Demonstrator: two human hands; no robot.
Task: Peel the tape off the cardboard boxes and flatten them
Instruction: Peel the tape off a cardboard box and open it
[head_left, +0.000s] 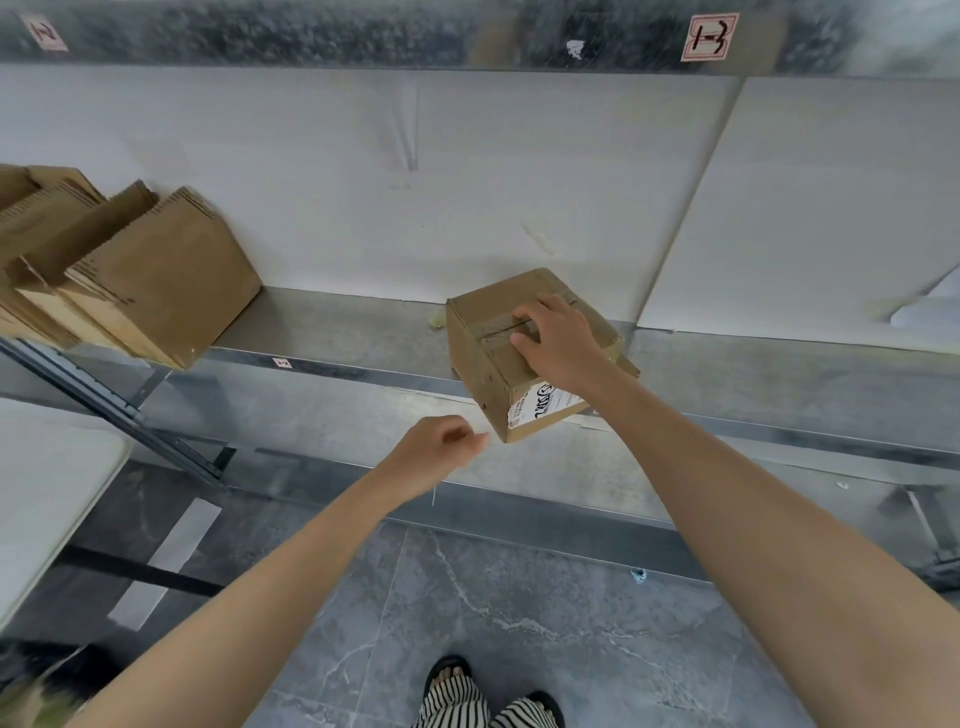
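Spread right hand is pressing the box, overhanging its shelf and risking tipping. Left hand is curling beside it, grip unclear

One closed brown cardboard box with a white printed label sits at the front edge of the grey metal shelf. One leaning stack of flattened brown cardboard boxes stands at the shelf's left end; at least four pieces show, exact number unclear. Two red-bordered white tags mark the upper beam: left tag, right tag. One smaller tag marks the shelf's front edge. Two bare hands: left hand, right hand. Two black sandals: left sandal, right sandal.
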